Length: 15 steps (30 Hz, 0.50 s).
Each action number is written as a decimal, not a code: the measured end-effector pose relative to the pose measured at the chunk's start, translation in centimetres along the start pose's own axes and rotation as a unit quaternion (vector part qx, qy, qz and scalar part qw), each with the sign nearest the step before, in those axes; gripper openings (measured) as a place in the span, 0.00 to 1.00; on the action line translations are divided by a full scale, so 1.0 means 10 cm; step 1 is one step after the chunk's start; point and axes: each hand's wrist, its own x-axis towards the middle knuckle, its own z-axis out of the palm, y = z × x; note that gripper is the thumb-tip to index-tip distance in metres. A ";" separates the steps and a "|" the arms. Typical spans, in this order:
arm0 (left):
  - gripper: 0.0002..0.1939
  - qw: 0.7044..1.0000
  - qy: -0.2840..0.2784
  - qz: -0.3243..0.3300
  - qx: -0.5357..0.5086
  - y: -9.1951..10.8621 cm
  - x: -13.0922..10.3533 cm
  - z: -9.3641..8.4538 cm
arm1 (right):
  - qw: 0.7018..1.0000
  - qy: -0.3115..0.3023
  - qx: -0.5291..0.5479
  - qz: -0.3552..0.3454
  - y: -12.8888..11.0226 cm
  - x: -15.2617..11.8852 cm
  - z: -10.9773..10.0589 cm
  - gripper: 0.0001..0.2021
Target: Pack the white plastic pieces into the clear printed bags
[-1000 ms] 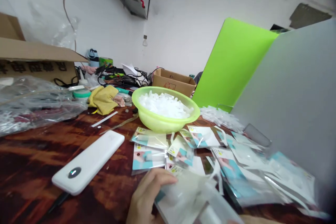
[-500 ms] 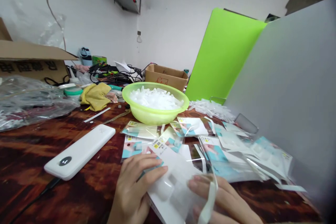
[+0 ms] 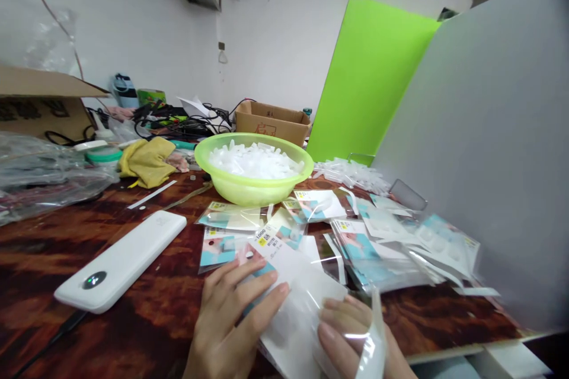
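Observation:
A printed card in a clear plastic sleeve (image 3: 293, 284) lies tilted near the table's front edge. My left hand (image 3: 235, 314) rests on its left side, fingers spread over the sleeve. At its lower right is my right hand (image 3: 351, 331), fingers bent together and partly blurred, with a loose white strip (image 3: 373, 343) of the sleeve by them. More sleeved cards (image 3: 364, 254) lie in a pile to the right, and others (image 3: 231, 216) sit just beyond the left hand. A green bowl (image 3: 253, 189) full of small white plastic pieces (image 3: 255, 160) stands behind them.
A white power bank (image 3: 124, 260) with a cable lies at the left. Behind it are a yellow cloth (image 3: 149, 163), plastic bags (image 3: 48, 172) and a cardboard box (image 3: 271, 121). White pieces (image 3: 351, 174) are heaped by a green panel (image 3: 368, 77); a grey panel (image 3: 484, 160) rises at the right.
The view has shifted, so the table's things appear further left. The fingers of my left hand are more spread on the card, and my right hand's fingers are more bent.

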 end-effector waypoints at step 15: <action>0.16 1.000 -0.002 0.019 0.002 0.09 0.04 0.09 | 0.993 0.023 0.057 0.097 0.06 -0.16 -0.07 0.09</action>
